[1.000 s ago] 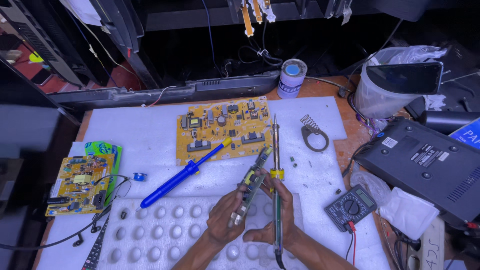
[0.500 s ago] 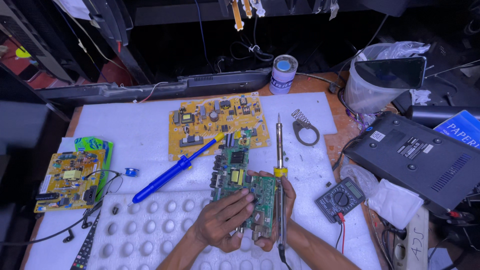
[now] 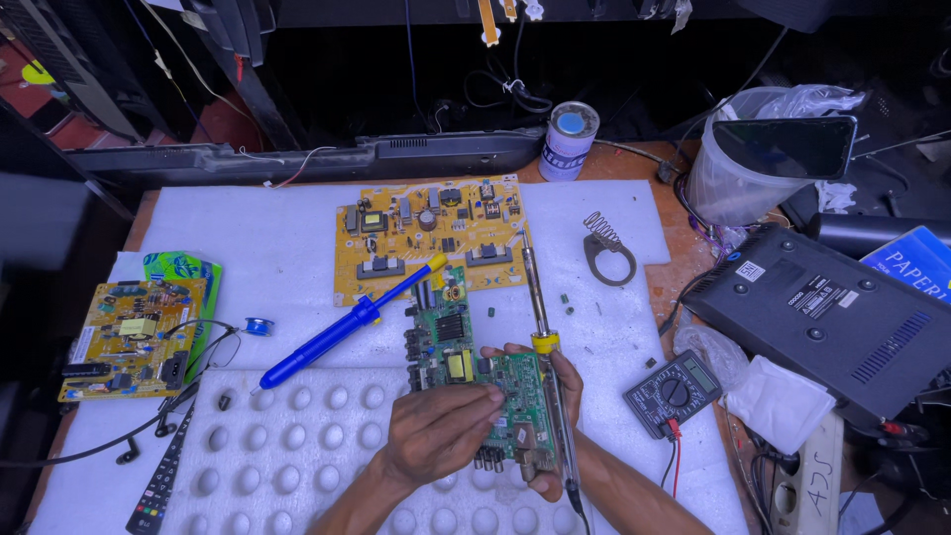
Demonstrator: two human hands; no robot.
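A green circuit board (image 3: 451, 342) lies flat on the white foam sheet (image 3: 248, 248), component side up. My left hand (image 3: 436, 431) rests on its near half, fingers spread over the components. My right hand (image 3: 555, 396) grips the board's right edge and also holds a soldering iron (image 3: 540, 317) with a yellow collar, its tip pointing away from me. A blue desoldering pump (image 3: 337, 332) lies just left of the board.
A large yellow circuit board (image 3: 426, 233) lies behind. A smaller yellow board (image 3: 129, 337) sits far left, a multimeter (image 3: 672, 391) at right, a black device (image 3: 832, 322) beyond it, a coil stand (image 3: 604, 253), a round tin (image 3: 570, 139), a remote (image 3: 158, 481).
The green board went from tilted on edge between my hands to lying flat, component side up. My left hand now rests on top of it.
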